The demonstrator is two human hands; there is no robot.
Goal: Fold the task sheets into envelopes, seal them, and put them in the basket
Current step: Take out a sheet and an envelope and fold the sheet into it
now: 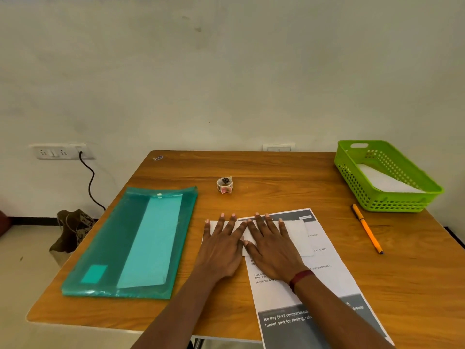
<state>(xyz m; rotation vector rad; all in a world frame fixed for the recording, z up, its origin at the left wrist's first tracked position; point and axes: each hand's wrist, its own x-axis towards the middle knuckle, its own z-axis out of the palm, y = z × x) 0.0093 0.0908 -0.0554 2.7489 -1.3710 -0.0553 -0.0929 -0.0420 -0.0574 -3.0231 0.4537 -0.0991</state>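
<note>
While both hands press flat with fingers spread, the folded sheet (292, 238) lies under them on the wooden worktop (276, 177), near its front middle. The left hand (221, 245) covers the fold's left half and the right hand (271, 250) the middle, the two side by side with index fingers touching; neither grips anything. The fold's right end shows bare at 3 o'clock from the right hand. Beneath it, an unfolded printed task sheet (334, 278) runs toward 5 o'clock, past the worktop's front edge. At 1 o'clock the green basket (352, 172) holds white paper (385, 182). An orange pen (367, 229) lies between basket and hands. A sticker roll (224, 185) stands at 12 o'clock, a teal folder (130, 243) at 9 o'clock.
</note>
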